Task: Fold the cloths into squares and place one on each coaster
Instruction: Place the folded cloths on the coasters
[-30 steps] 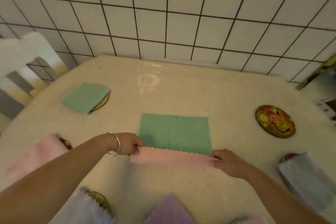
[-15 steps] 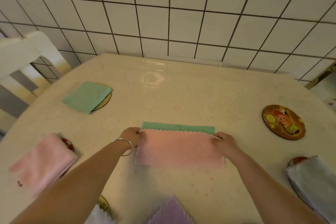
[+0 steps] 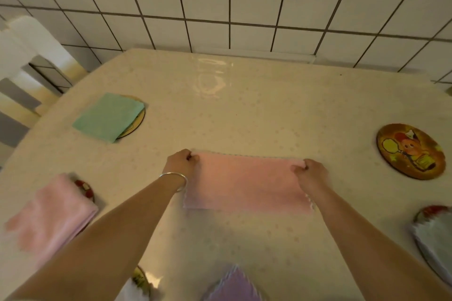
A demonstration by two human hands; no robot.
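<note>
A pink cloth (image 3: 247, 183) lies folded in half as a wide rectangle in the middle of the table. My left hand (image 3: 181, 162) pinches its far left corner, and my right hand (image 3: 309, 173) pinches its far right corner. A bare round coaster (image 3: 411, 151) with a cartoon picture lies at the right. A folded green cloth (image 3: 107, 117) covers a coaster (image 3: 135, 123) at the far left. A folded pink cloth (image 3: 51, 215) lies on a coaster (image 3: 85, 189) at the near left. A grey cloth (image 3: 433, 239) sits on a coaster at the right edge.
A purple cloth (image 3: 234, 286) lies at the near edge between my arms, and another coaster (image 3: 140, 281) with a white cloth shows at the bottom left. A white chair (image 3: 27, 63) stands left of the table. A tiled wall (image 3: 232, 5) runs behind it.
Both hands carried the cloth's near edge away from me over its far edge. The green side is now covered and only the pink side shows.
</note>
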